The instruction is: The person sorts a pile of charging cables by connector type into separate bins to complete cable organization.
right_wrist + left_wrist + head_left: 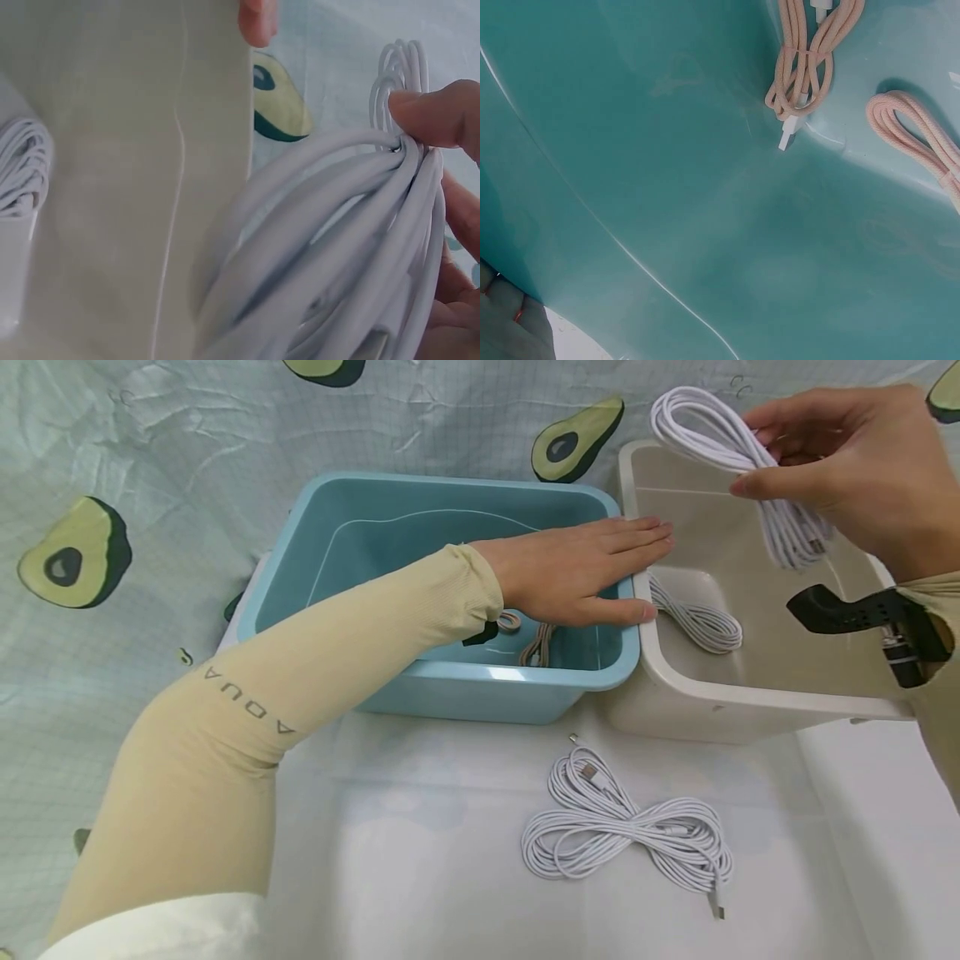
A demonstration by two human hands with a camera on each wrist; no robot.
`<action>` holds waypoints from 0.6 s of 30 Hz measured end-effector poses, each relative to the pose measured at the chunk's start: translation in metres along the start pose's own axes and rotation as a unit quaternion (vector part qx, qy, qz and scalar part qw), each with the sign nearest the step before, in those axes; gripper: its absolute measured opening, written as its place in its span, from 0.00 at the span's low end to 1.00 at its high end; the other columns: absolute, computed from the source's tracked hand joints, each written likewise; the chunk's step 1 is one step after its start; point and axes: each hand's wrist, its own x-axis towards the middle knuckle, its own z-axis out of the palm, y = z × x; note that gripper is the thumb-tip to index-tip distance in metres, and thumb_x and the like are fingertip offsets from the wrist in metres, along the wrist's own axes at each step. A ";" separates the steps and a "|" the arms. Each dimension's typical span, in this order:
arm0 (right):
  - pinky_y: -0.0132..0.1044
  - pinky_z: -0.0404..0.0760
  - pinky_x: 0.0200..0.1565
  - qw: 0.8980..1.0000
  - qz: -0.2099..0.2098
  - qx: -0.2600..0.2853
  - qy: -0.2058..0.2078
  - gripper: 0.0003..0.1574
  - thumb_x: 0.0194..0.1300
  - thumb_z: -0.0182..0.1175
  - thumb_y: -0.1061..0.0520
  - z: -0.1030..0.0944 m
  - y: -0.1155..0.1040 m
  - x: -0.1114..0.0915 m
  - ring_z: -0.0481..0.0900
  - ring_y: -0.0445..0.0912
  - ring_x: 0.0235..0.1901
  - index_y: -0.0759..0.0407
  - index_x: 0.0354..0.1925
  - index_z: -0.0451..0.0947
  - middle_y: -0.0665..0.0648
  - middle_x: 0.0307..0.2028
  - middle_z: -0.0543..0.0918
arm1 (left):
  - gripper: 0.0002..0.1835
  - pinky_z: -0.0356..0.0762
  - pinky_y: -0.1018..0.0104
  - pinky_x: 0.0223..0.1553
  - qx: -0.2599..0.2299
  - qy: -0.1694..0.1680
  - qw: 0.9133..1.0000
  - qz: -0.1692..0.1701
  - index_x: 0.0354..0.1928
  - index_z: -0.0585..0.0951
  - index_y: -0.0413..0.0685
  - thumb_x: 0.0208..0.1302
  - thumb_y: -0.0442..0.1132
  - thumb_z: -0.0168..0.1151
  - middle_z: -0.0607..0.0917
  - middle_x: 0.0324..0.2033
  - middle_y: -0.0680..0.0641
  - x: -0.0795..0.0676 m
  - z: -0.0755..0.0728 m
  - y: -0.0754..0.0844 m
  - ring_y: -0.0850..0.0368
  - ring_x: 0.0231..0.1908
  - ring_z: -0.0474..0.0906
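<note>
My right hand pinches a looped white USB cable between thumb and fingers, above the back of the cream bin. In the right wrist view, the held cable's loops hang large and close. My left hand lies palm down with straight fingers across the touching rims of the blue bin and the cream bin. Another white cable bundle rests on the cream bin's floor. Inside the blue bin are two peach cable bundles, one showing a white connector, the other partly out of frame.
On the white table, before the bins, two white cable bundles lie crossed, with connectors sticking out. A sheet printed with avocados covers the back and left. A black wrist mount projects from the right forearm over the cream bin.
</note>
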 end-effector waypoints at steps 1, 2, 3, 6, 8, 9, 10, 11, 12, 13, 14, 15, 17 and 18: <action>0.33 0.74 0.66 1.000 0.001 0.001 -0.002 0.29 0.59 0.69 0.56 0.001 0.001 0.001 0.76 0.37 0.40 0.46 0.59 0.79 0.39 0.45 0.80 | 0.44 0.32 0.65 0.80 -0.001 0.000 1.000 0.000 0.78 0.39 0.59 0.69 0.71 0.34 0.37 0.79 0.58 0.000 0.000 0.000 0.61 0.79 0.29; 0.30 0.75 0.64 1.000 0.002 0.004 -0.004 0.29 0.59 0.69 0.56 0.002 0.001 0.001 0.76 0.37 0.40 0.46 0.59 0.79 0.38 0.45 0.80 | 0.44 0.31 0.65 0.80 -0.001 0.000 1.000 0.000 0.78 0.39 0.59 0.69 0.71 0.34 0.37 0.79 0.58 0.000 0.000 0.000 0.61 0.79 0.29; 0.28 0.75 0.61 1.000 0.005 0.006 -0.007 0.29 0.59 0.69 0.57 0.003 0.002 0.002 0.76 0.37 0.40 0.46 0.59 0.79 0.38 0.44 0.80 | 0.44 0.31 0.65 0.80 -0.002 -0.001 1.000 -0.001 0.78 0.39 0.59 0.69 0.71 0.34 0.37 0.79 0.58 0.000 0.000 0.000 0.62 0.79 0.29; 0.21 0.75 0.53 1.000 0.016 0.011 -0.012 0.29 0.59 0.70 0.57 0.005 0.005 0.004 0.75 0.36 0.40 0.46 0.59 0.79 0.36 0.43 0.80 | 0.44 0.31 0.65 0.80 -0.002 -0.004 1.000 -0.003 0.78 0.39 0.60 0.69 0.72 0.33 0.36 0.79 0.58 0.000 0.000 0.000 0.62 0.79 0.29; 0.20 0.75 0.52 1.000 0.025 0.011 -0.015 0.30 0.59 0.70 0.57 0.005 0.006 0.005 0.75 0.35 0.40 0.46 0.60 0.78 0.35 0.42 0.79 | 0.44 0.31 0.65 0.80 -0.001 -0.005 1.000 -0.004 0.78 0.38 0.60 0.69 0.72 0.33 0.36 0.78 0.58 0.000 -0.001 0.000 0.62 0.79 0.29; 0.21 0.75 0.53 0.999 0.030 0.008 -0.016 0.29 0.59 0.69 0.57 0.006 0.007 0.006 0.75 0.36 0.40 0.46 0.60 0.78 0.35 0.42 0.79 | 0.44 0.31 0.65 0.80 -0.001 -0.005 1.000 -0.005 0.78 0.38 0.60 0.69 0.72 0.33 0.36 0.78 0.58 0.000 -0.001 0.000 0.62 0.79 0.29; 0.21 0.76 0.52 0.999 0.034 0.008 -0.016 0.30 0.58 0.70 0.56 0.006 0.008 0.007 0.75 0.36 0.40 0.46 0.59 0.78 0.36 0.42 0.79 | 0.44 0.31 0.65 0.80 0.000 -0.006 1.000 -0.006 0.78 0.38 0.60 0.69 0.72 0.33 0.36 0.78 0.58 0.000 -0.001 0.000 0.62 0.79 0.29; 0.22 0.76 0.52 0.999 0.038 0.007 -0.017 0.30 0.58 0.70 0.56 0.006 0.010 0.007 0.75 0.37 0.40 0.45 0.59 0.78 0.36 0.43 0.79 | 0.44 0.31 0.65 0.80 0.000 -0.006 1.000 -0.006 0.78 0.38 0.60 0.69 0.72 0.33 0.36 0.78 0.58 0.000 -0.001 0.000 0.62 0.79 0.29; 0.22 0.76 0.50 0.999 0.042 0.007 -0.018 0.30 0.58 0.70 0.55 0.006 0.011 0.008 0.75 0.37 0.40 0.45 0.59 0.79 0.37 0.43 0.79 | 0.44 0.31 0.65 0.80 0.000 -0.006 1.000 -0.006 0.78 0.38 0.60 0.69 0.72 0.33 0.36 0.78 0.58 0.001 -0.001 0.000 0.62 0.79 0.28; 0.22 0.76 0.50 0.999 0.046 0.007 -0.020 0.30 0.58 0.70 0.55 0.006 0.013 0.009 0.75 0.38 0.41 0.45 0.59 0.79 0.38 0.43 0.79 | 0.44 0.31 0.65 0.80 -0.001 -0.006 1.000 -0.005 0.78 0.38 0.60 0.69 0.72 0.33 0.36 0.78 0.58 0.001 -0.001 0.000 0.62 0.79 0.28; 0.21 0.75 0.47 0.999 0.048 0.005 -0.021 0.30 0.58 0.71 0.55 0.006 0.015 0.009 0.75 0.38 0.41 0.45 0.59 0.79 0.38 0.43 0.79 | 0.44 0.31 0.65 0.80 -0.001 -0.006 1.000 -0.004 0.78 0.38 0.60 0.69 0.72 0.33 0.36 0.78 0.58 0.001 -0.001 0.000 0.62 0.79 0.29; 0.20 0.73 0.43 0.998 0.051 0.005 -0.021 0.30 0.57 0.71 0.55 0.006 0.016 0.010 0.75 0.38 0.40 0.45 0.59 0.79 0.39 0.43 0.79 | 0.44 0.31 0.65 0.80 -0.001 -0.007 1.000 -0.004 0.78 0.38 0.60 0.69 0.72 0.33 0.36 0.78 0.58 0.001 -0.001 0.000 0.62 0.79 0.28; 0.19 0.72 0.39 0.998 0.055 0.002 -0.023 0.31 0.57 0.72 0.54 0.006 0.019 0.011 0.75 0.38 0.40 0.44 0.59 0.79 0.38 0.42 0.79 | 0.44 0.32 0.65 0.80 -0.001 -0.006 1.000 -0.001 0.78 0.38 0.60 0.69 0.72 0.33 0.36 0.79 0.58 0.002 -0.001 0.000 0.61 0.79 0.29; 0.19 0.71 0.39 0.998 0.058 -0.001 -0.025 0.31 0.57 0.72 0.54 0.006 0.019 0.011 0.75 0.38 0.40 0.44 0.59 0.78 0.38 0.42 0.78 | 0.44 0.32 0.65 0.80 0.000 -0.006 1.000 -0.001 0.78 0.38 0.60 0.69 0.72 0.33 0.36 0.79 0.58 0.002 -0.002 0.000 0.61 0.79 0.29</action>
